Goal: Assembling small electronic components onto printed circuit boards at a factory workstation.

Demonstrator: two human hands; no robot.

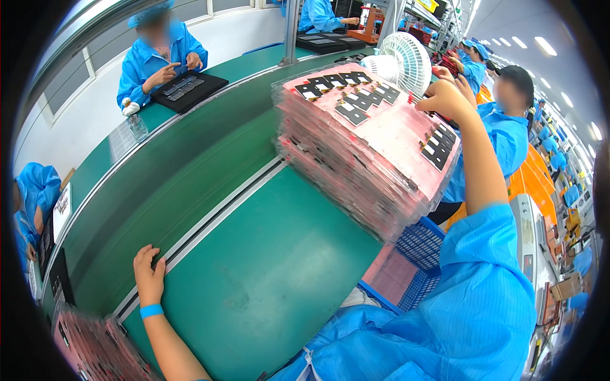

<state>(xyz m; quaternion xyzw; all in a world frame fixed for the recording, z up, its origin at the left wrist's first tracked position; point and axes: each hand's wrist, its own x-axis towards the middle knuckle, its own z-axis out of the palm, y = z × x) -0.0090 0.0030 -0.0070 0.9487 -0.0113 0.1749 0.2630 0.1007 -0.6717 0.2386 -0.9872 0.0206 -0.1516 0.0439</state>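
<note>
My left hand (150, 274) lies at the metal rail along the green bench's far edge, fingers stretched out and holding nothing; a blue band circles its wrist. My right hand (447, 103) is over the right side of a tall stack of pink sheets in clear plastic trays (356, 152). Its fingers are bent together at the top sheet's far right edge; a small reddish bit shows at their tips, too small to name. Flat black-and-white parts (352, 105) lie in rows on the top sheet, with another group (438, 147) near my right forearm.
A white fan (405, 63) stands behind the stack. A blue plastic basket (419, 254) is below the bench's right edge. More pink trays (95, 346) are stacked at lower left. Across the belt (190, 171), a co-worker handles parts over a black tray (189, 92); another person stands at right.
</note>
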